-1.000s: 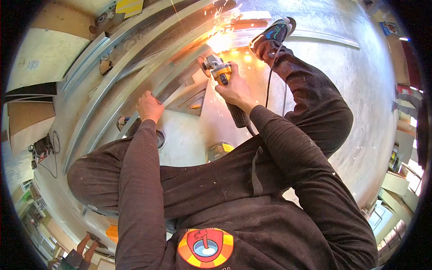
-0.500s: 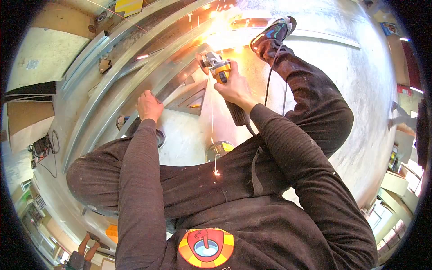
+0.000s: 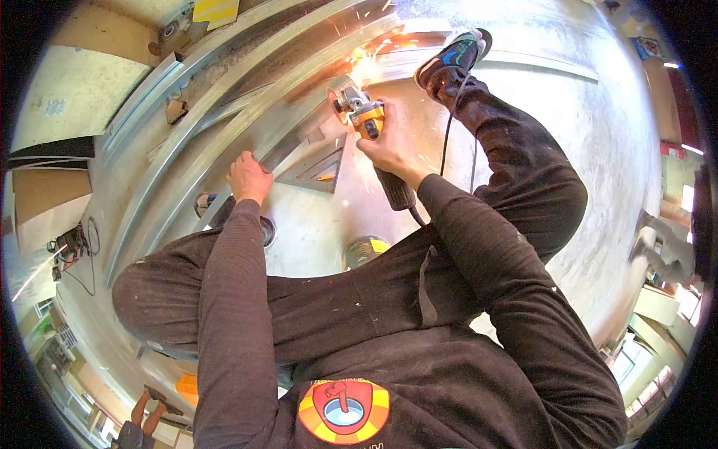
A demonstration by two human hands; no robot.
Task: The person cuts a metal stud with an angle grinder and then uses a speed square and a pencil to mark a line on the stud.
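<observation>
Pale floor [image 3: 299, 239] lay under grinder [image 3: 366, 120]; R hand [image 3: 393, 150], fingers wrapped rd its body. Sparks [image 3: 366, 63] flew beyond grinder. L hand [image 3: 250, 179], left of it, fingers half-curled at bar [image 3: 290, 142], grip unclear.

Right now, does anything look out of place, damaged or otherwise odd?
Yes: sparks spray close to the person's shoe, and the right hand gripping the grinder is bare, which looks unsafe. Nothing looks visibly spilled.
</observation>
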